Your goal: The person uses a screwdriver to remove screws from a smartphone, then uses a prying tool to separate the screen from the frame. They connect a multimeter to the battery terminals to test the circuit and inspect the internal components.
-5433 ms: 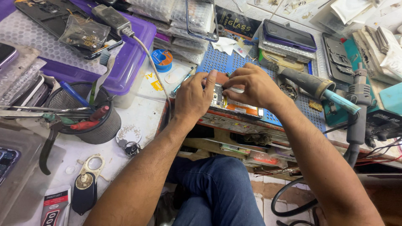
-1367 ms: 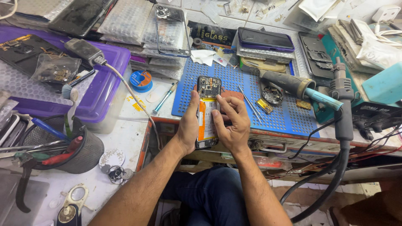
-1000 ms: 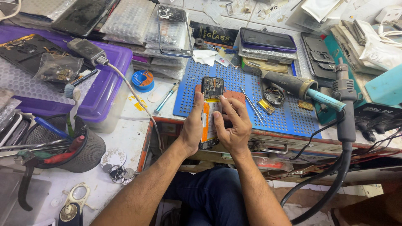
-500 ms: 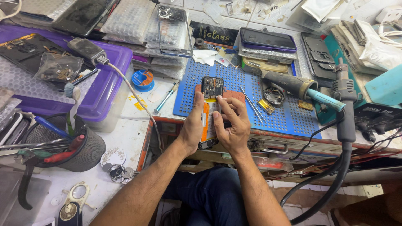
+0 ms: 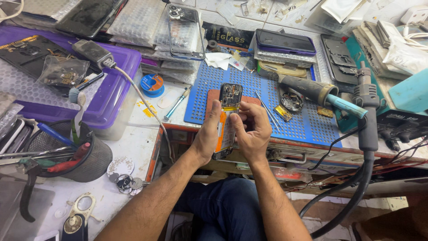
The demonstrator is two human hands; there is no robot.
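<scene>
Low in the middle of the frame you see your knees in blue jeans (image 5: 223,209); your two arms reach up from there. Your left hand (image 5: 208,134) is curled around the left edge of the open phone (image 5: 226,117); your right hand (image 5: 253,129) is curled around its right edge, with the thumb pressed on the phone's insides. The phone stands up tall in the middle of the frame, just above the desk's front edge. At the lower left sits a black mesh cup (image 5: 84,158) full of tools; right of your hands a black hose (image 5: 368,134) hangs down. Behind the phone lies a blue mat (image 5: 303,125); a purple box (image 5: 113,89) sits at the upper left; a dark phone (image 5: 285,42) rests at the top.
</scene>
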